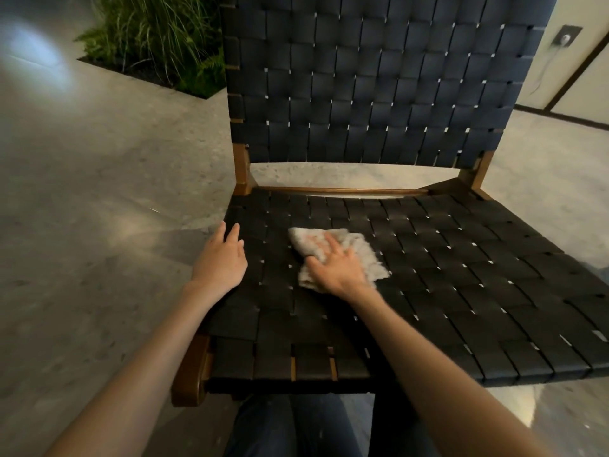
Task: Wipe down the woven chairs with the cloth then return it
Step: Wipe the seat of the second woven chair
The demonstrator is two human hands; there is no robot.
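A woven chair (pixel 445 258) with dark straps and a brown wooden frame stands right in front of me, its seat and backrest filling the view. A crumpled light grey cloth (pixel 365 252) lies on the left part of the seat. My right hand (pixel 336 267) presses flat on the cloth, fingers spread. My left hand (pixel 222 255) rests on the seat's left edge, fingers straight and pointing away from me.
Grey stone floor (pixel 82 209) surrounds the chair. A planter bed with tall green grasses (pixel 158 41) lies at the back left. A wall socket with a plugged cable (pixel 565 37) is at the back right. My dark trouser legs (pixel 296 427) show below the seat's front edge.
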